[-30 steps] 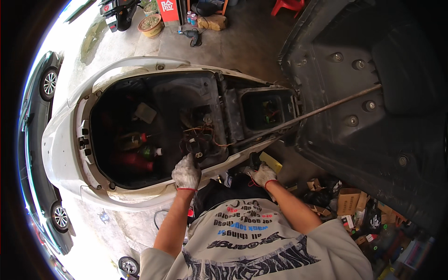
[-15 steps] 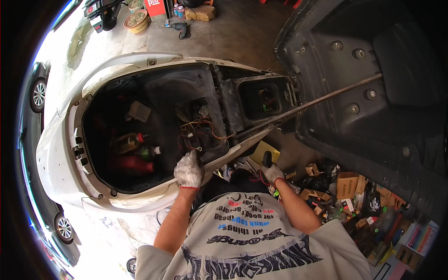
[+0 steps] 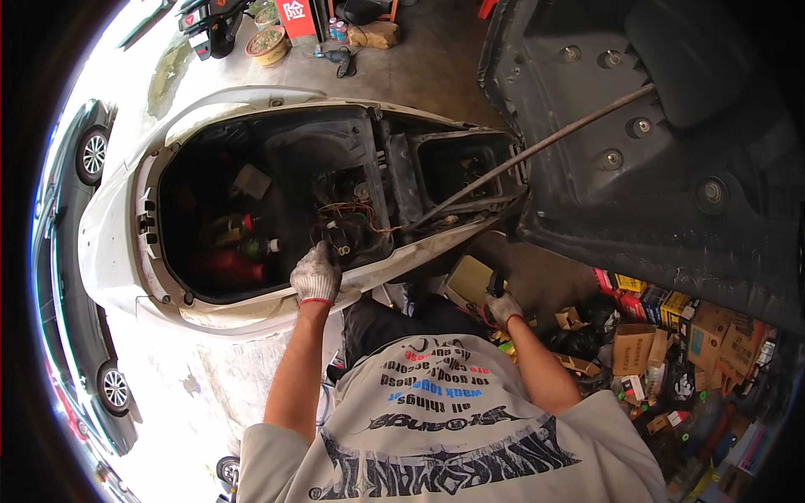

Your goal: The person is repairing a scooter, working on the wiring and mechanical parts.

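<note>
My left hand (image 3: 317, 277), in a whitish knit glove with a red cuff, reaches over the near rim of a white scooter's open under-seat compartment (image 3: 289, 151). Its fingers are closed beside loose red and yellow wires (image 3: 356, 210) and a small round fitting; what they pinch is hidden. Gloved alike, my right hand (image 3: 506, 308) grips a black-handled tool (image 3: 497, 283) to the right of my lap, and its working end cannot be made out. A thin red lead shows beside that hand. Within the compartment lie a red bottle (image 3: 237, 267), a white-capped bottle (image 3: 260, 246) and a pale box-like piece (image 3: 251, 181).
The raised black seat (image 3: 671, 168) fills the right, with a metal rod (image 3: 545, 144) slanting up against it. Cardboard boxes (image 3: 633, 348), bags and loose parts crowd the lower-right floor. A power drill (image 3: 337, 59) and potted plant (image 3: 267, 46) stand beyond the scooter; cars (image 3: 75, 268) are at left.
The whole view has shifted. My left hand stays by the wires, fingers closed. My right hand still holds the black-handled tool, now a little farther right and tilted differently.
</note>
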A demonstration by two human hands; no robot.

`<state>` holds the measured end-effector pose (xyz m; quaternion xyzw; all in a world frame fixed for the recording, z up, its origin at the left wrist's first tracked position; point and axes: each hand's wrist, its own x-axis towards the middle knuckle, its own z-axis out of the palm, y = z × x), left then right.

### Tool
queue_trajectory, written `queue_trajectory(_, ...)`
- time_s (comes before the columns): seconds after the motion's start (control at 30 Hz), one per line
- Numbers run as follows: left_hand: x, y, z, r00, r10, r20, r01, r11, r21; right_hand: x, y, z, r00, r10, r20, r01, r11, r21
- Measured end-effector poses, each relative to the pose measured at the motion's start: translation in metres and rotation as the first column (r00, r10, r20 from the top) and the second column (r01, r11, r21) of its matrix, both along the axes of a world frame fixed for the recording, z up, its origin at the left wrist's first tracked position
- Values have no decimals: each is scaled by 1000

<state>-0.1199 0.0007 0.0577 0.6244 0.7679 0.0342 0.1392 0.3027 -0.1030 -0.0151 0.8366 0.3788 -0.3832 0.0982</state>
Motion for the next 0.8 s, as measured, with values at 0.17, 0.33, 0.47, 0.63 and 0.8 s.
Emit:
queue_trajectory(0.17, 6, -2, 1, 998, 30, -50, -29, 999, 19, 43, -24, -19, 997, -35, -61, 33, 998, -44)
queue_trajectory(0.33, 10, -2, 3, 992, 96, -76, -96, 995, 6, 67, -48, -28, 999, 13, -40, -17, 996, -88)
queue_trajectory(0.47, 15, 3, 2, 983, 116, -139, -111, 993, 44, 80, -66, -28, 995, 98, -28, -101, 988, -116)
queue_trajectory(0.63, 9, -6, -10, 982, 132, -139, -113, 984, 136, 66, -53, 3, 993, 47, -107, -73, 964, -256)
queue_trajectory(0.8, 6, -4, -11, 981, 144, -130, -130, 986, 108, 88, -70, -33, 975, 217, -51, -223, 948, -227)
